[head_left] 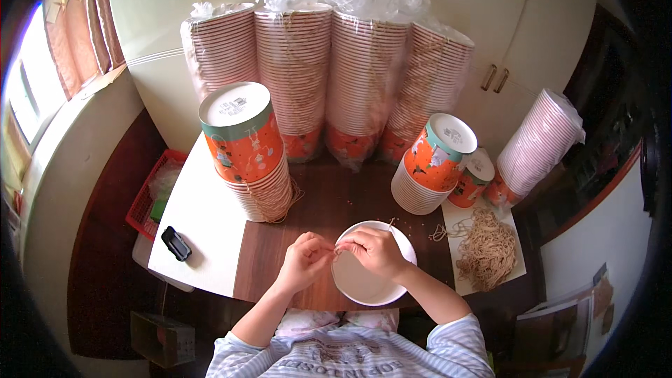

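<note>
My left hand point(306, 260) and my right hand point(378, 250) meet over the rim of a white round paper tub point(371, 287) at the table's front edge. The fingers of both are pinched together, tip to tip. What they pinch is too small to make out. My right hand covers part of the tub's opening. A short bit of tan string point(391, 223) shows at the tub's far rim. To the right lies a tangled heap of tan string point(488, 252), with loose strands reaching toward the tub.
Upside-down stacks of orange and green paper tubs stand at left point(241, 147) and right point(435, 161); strings hang on the left one. Tall plastic-wrapped stacks point(294, 70) line the back, another wrapped stack point(537, 143) leans at right. A black tray point(176, 243) and red basket point(143, 203) are at left.
</note>
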The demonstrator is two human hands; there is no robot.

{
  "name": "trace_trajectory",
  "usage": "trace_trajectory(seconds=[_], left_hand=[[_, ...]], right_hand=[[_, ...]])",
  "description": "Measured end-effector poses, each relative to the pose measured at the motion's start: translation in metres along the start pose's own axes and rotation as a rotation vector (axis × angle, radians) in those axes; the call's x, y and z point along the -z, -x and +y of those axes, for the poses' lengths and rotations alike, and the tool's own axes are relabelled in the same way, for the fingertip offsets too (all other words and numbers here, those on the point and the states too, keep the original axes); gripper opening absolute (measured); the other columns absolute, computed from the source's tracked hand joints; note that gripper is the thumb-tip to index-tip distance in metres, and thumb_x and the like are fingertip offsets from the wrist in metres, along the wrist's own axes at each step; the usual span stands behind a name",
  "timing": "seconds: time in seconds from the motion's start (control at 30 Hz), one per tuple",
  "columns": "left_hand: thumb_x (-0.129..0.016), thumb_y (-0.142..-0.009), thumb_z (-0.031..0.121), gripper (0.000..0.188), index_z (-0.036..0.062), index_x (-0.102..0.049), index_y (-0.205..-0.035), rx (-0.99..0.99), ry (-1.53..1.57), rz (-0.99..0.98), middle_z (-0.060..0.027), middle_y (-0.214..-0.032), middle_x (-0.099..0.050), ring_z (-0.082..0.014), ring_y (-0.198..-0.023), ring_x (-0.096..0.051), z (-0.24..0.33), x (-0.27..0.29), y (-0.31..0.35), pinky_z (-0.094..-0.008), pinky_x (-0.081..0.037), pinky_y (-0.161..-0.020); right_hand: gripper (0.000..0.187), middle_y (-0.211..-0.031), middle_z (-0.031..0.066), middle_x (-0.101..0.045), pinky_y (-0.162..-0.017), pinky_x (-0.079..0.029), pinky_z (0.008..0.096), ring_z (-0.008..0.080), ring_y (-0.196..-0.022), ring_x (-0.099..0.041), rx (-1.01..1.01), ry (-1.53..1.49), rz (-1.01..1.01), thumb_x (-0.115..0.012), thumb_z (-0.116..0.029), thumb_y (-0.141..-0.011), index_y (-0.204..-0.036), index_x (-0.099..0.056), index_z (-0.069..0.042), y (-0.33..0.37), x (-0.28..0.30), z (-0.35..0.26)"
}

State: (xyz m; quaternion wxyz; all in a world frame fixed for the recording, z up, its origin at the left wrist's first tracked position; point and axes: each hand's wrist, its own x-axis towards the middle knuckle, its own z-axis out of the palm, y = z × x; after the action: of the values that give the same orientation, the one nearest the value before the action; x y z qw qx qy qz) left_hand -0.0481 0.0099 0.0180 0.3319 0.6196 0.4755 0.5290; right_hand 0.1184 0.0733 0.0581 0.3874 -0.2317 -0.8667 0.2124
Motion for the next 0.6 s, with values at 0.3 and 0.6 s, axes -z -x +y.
trace_trajectory(seconds=[0.3,0.6], left_hand=[[-0.057,-0.082,0.005,0.007,0.0018,-0.052,-0.082,0.241,0.428,0.024,0.0004,-0.077,-0.055,-0.0046,-0.07,-0.051,-0.003,0.004,0.003,-0.0178,-0.041,-0.063],[-0.054,-0.083,0.003,0.011,0.0001,-0.05,-0.093,0.327,0.581,-0.093,-0.0008,-0.081,-0.055,-0.0062,-0.077,-0.052,0.015,0.005,0.003,-0.0194,-0.042,-0.069]], right_hand=[[0.01,-0.07,0.0102,-0.062,-0.056,-0.047,0.0325,0.0239,-0.064,-0.061,-0.202,-0.099,-0.166,-0.059,-0.013,-0.078,-0.077,-0.061,-0.004,0.007,0.004,-0.001],[0.011,-0.07,0.01,-0.062,-0.057,-0.047,0.0322,0.0233,-0.064,-0.061,-0.265,-0.189,-0.22,-0.057,-0.015,-0.079,-0.078,-0.061,-0.004,0.009,0.003,0.001]])
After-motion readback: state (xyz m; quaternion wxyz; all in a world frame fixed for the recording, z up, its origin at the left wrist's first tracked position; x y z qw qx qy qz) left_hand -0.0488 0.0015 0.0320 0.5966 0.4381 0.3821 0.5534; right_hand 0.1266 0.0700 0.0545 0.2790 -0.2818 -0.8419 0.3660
